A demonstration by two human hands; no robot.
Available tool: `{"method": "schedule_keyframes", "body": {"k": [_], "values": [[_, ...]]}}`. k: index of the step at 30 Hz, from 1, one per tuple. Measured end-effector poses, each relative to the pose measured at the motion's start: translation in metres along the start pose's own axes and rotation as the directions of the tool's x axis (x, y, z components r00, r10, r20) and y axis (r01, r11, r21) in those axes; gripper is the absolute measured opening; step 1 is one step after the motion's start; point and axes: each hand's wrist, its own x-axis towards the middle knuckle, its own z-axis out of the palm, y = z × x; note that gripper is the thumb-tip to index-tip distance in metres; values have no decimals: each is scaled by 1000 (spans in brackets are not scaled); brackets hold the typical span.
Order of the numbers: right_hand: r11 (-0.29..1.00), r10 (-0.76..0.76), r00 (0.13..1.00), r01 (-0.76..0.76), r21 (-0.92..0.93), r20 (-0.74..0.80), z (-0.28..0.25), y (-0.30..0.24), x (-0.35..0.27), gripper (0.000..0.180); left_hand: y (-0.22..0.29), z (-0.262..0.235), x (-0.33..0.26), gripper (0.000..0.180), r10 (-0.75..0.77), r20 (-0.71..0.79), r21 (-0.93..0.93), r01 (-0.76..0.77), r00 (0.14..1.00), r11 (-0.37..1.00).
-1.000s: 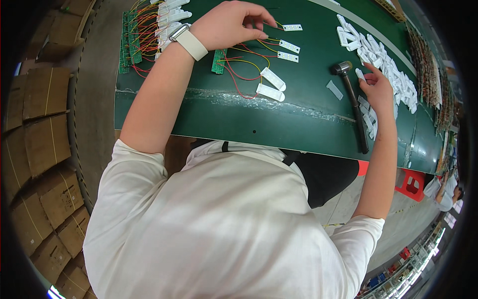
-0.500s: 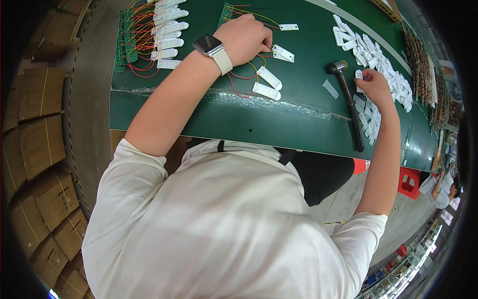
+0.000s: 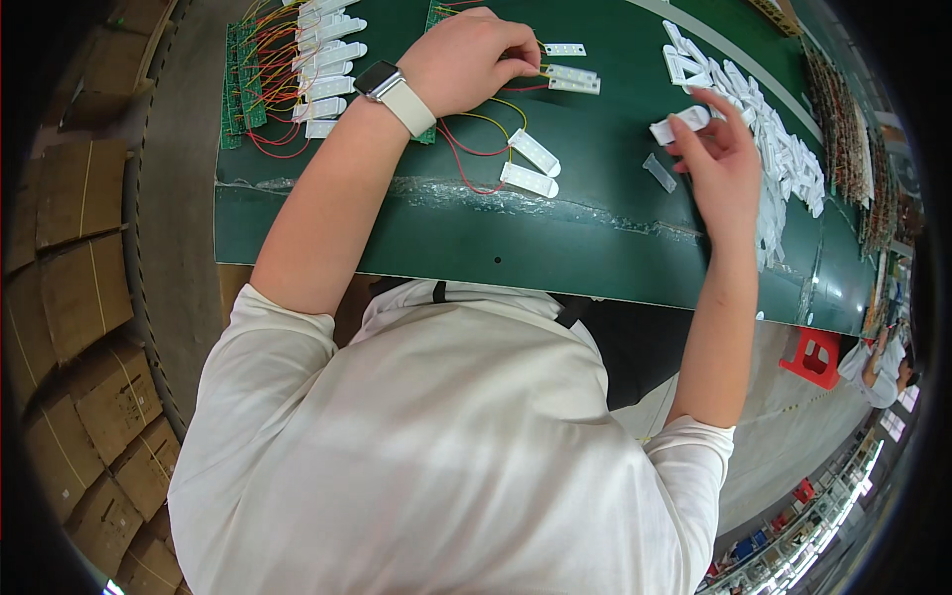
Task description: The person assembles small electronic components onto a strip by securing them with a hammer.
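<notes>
My left hand [image 3: 476, 61], a watch on its wrist, pinches the red and yellow wires of a small white LED board [image 3: 575, 79], which is blurred. Another white LED board [image 3: 565, 50] lies just beyond it. Two white housings with LED boards inside [image 3: 530, 179] rest nearer me, wired towards a green circuit board [image 3: 433, 18] partly under my left hand. Between the thumb and fingers of my right hand [image 3: 724, 154] is a white plastic housing [image 3: 678, 126], held above the table. A clear plastic cover [image 3: 658, 173] lies below it.
Wired white housings [image 3: 330, 55] line up beside green circuit boards [image 3: 238, 89] at the left. A heap of white housings [image 3: 783, 149] spreads across the right of the green table [image 3: 595, 253]. A red stool [image 3: 815, 357] stands beyond the table edge; cartons [image 3: 84, 188] are stacked left.
My right hand has brought the white housing left from beside the heap, and its forearm now covers the hammer. My left hand has shifted slightly, turning the LED board more level.
</notes>
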Motion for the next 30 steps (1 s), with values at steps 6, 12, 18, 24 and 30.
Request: {"method": "schedule_keyframes", "body": {"k": [6,12,18,24,30], "values": [[994,53,995,-44,-105,86,34,18,-8,20,-14,9,-2,13,115,18,-27,-114,993,993],[945,-33,992,70,-320,120,59,6,-6,25,-18,9,-5,18,84,5,-189,-82,996,979],[846,-326,942,328,-420,80,74,10,3,36,-16,10,-8,18,121,-30,-222,-125,992,967],[999,14,988,-21,46,151,74,11,12,38,-13,10,-7,17,133,-27,-155,-136,991,978],[989,143,977,-134,-64,157,71,-9,8,32,-8,13,-8,14,157,-129,-65,-166,979,984]]}}
